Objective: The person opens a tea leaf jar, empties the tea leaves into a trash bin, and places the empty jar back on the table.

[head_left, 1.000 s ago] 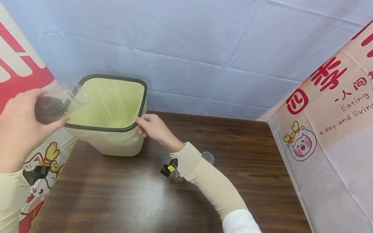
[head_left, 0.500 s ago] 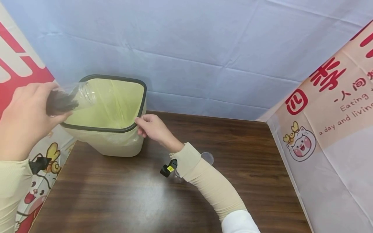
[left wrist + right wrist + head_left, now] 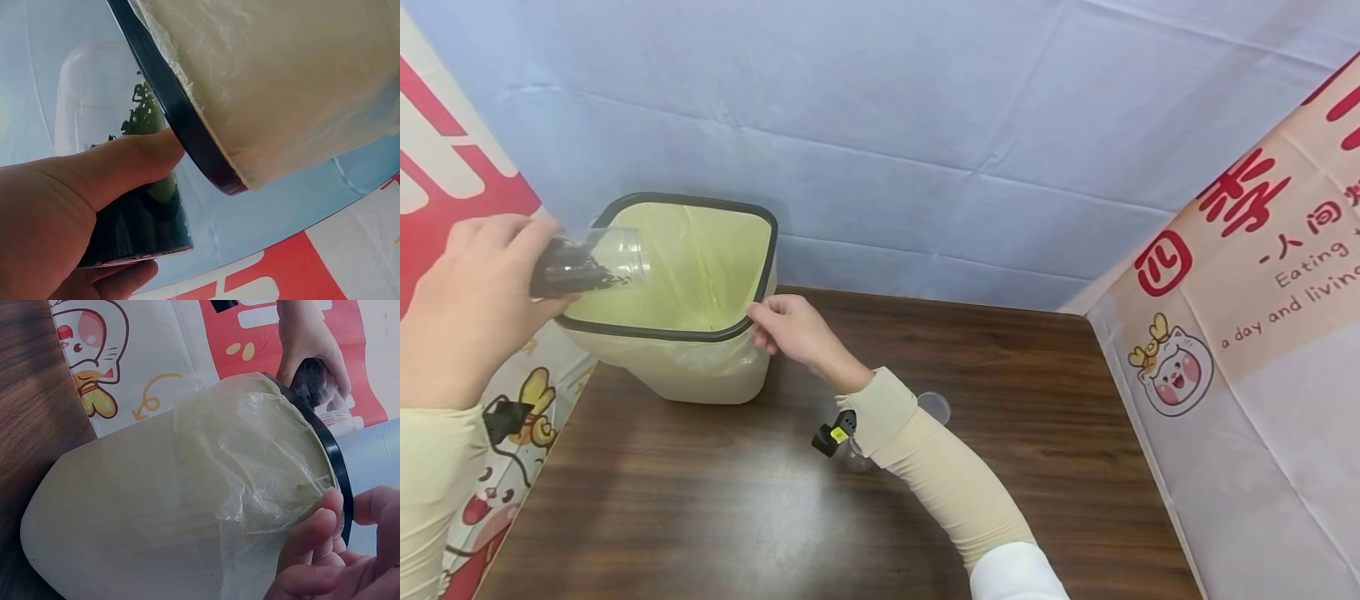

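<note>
My left hand (image 3: 482, 292) grips a clear plastic jar (image 3: 621, 254) around its base end. The jar lies tipped nearly level, its open mouth over the left side of the bin (image 3: 711, 375). Small dark bits (image 3: 576, 265) fill the base end and trail along the lower wall toward the mouth. In the left wrist view the thumb crosses the jar (image 3: 144, 234) close by the bin's dark rim (image 3: 181, 122). My right hand (image 3: 797, 329) pinches the rim at the bin's front right corner. A thin translucent liner (image 3: 262, 462) is folded over that rim.
A clear round lid (image 3: 934, 407) lies on the dark wooden table (image 3: 737, 517) beyond my right forearm. Another clear round piece (image 3: 857, 457) sits partly hidden under the right wrist camera (image 3: 829, 437). A pale blue cloth wall (image 3: 880, 150) stands behind, printed panels at both sides.
The left hand has brought the jar right, farther over the bin, and tipped it closer to level. Dark bits have spread toward its mouth. The right hand stays at the rim.
</note>
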The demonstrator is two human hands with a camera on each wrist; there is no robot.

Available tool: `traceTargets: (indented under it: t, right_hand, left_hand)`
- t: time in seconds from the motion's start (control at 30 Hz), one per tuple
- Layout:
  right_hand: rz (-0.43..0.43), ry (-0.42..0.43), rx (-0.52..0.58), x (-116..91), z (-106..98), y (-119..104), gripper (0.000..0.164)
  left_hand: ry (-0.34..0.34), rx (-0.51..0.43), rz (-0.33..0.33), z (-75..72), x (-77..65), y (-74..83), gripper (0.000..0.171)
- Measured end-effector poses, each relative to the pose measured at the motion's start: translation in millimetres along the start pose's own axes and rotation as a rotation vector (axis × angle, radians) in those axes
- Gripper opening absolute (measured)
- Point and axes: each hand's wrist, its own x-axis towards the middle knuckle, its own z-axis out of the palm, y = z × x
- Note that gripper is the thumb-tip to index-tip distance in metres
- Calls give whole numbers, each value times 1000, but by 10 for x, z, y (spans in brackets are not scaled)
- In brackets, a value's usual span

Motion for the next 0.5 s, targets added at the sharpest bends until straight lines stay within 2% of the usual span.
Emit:
traceTargets:
  t: [0.13, 0.37, 0.5]
  right_hand:
    - [-2, -2, 3, 0, 4, 4, 36]
    - [10, -6, 7, -10, 2, -1, 36]
    - [17, -6, 6, -21, -10, -14, 36]
  left_hand:
    - [-16, 3, 15, 8, -2, -8, 76]
    - [29, 4, 85, 57, 5, -7, 74]
    - [42, 11, 119, 72, 8, 1, 79]
